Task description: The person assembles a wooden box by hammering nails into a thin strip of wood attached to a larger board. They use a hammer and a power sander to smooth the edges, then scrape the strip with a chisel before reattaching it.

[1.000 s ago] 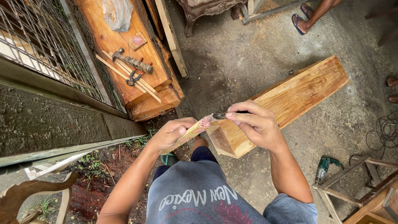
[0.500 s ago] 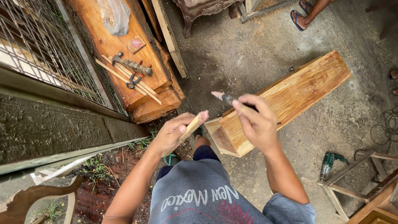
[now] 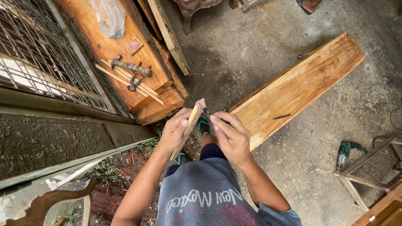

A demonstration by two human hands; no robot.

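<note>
My left hand grips a thin, pale wooden strip and holds it slanted upward in front of me. The strip's top end is coated with something pinkish. My right hand is closed on a small dark pointed tool, whose tip touches the strip just below that end. Both hands are close together above my knees. A long orange-brown plank lies on the concrete floor right behind them.
A thick wooden slab at the upper left carries a hammer, pincers, thin sticks and a plastic bag. A metal grille runs along the left. A green power drill and a wooden frame sit at the right.
My right hand lifted the tool away from the strip half a second ago and has now come back down against its upper end. My left hand kept hold of the strip.
</note>
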